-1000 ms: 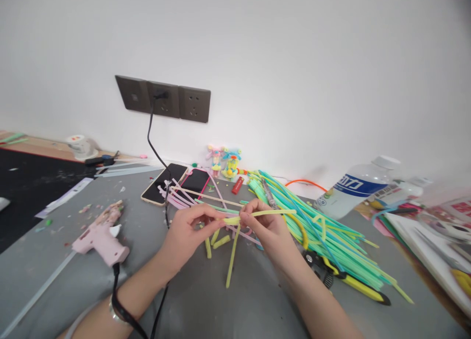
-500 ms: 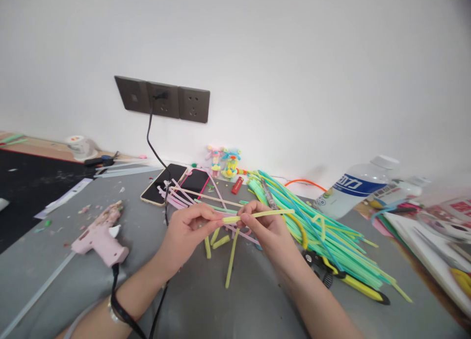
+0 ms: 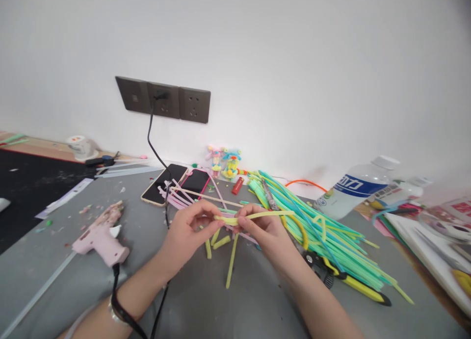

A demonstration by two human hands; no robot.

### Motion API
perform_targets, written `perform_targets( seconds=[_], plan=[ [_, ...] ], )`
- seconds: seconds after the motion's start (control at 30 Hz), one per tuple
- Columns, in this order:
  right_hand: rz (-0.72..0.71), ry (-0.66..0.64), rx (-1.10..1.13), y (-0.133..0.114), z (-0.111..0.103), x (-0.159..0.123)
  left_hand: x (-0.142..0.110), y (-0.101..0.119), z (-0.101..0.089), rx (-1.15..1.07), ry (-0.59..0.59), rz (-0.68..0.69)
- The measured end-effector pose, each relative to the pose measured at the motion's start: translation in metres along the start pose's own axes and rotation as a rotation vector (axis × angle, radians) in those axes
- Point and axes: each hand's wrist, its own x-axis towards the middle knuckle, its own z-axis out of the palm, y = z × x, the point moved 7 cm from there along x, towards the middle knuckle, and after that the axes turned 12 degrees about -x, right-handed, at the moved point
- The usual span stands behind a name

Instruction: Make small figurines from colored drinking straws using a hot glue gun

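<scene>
Between my two hands runs a pale yellow pipe cleaner [image 3: 270, 213], doubled along its left part. My left hand [image 3: 191, 231] pinches its left end between thumb and fingers. Further right, my right hand [image 3: 263, 228] grips it too, and a single free length sticks out to the right past the fingers. Under the hands, several short yellow pipe cleaner pieces [image 3: 221, 242] lie on the grey table [image 3: 253, 304]. One longer yellow piece [image 3: 231, 265] points toward me. Purple pipe cleaners [image 3: 180, 197] lie behind, partly hidden by my hands.
Right of my hands, a bundle of green and blue pipe cleaners [image 3: 327, 236] lies with yellow-handled pliers [image 3: 353, 284] and a bottle [image 3: 353, 187]. On the left is a pink glue gun [image 3: 99, 241]; its black cord crosses my left wrist. Behind are phones [image 3: 195, 182] and two small figures [image 3: 231, 165].
The doubled part of the yellow pipe cleaner now bows slightly downward between my fingers, where it was straighter before. Both hands have stayed almost in place.
</scene>
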Motion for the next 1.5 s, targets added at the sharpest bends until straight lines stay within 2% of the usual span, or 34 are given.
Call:
perform_targets(
  seconds=[0.23,0.53,0.83,1.07,1.23,1.5],
  plan=[
    [0.000,0.005,-0.005,-0.003,-0.001,-0.001,-0.003,-0.002,0.002,-0.033,-0.054,0.014],
    [-0.029,0.028,0.074,-0.005,-0.001,-0.002,-0.003,-0.001,-0.001,-0.131,0.020,0.036],
    [-0.069,0.050,0.107,-0.010,0.003,-0.005,-0.008,0.015,0.000,-0.004,0.029,0.198],
    [-0.064,0.108,0.091,-0.010,-0.001,-0.006,-0.007,0.015,0.001,0.033,0.028,0.192],
    [-0.009,0.109,0.122,-0.003,-0.002,-0.005,-0.009,0.016,-0.002,0.123,0.039,0.269],
    [-0.042,0.118,0.142,-0.002,0.000,-0.004,-0.010,0.020,-0.001,0.214,0.025,0.352]
  ],
)
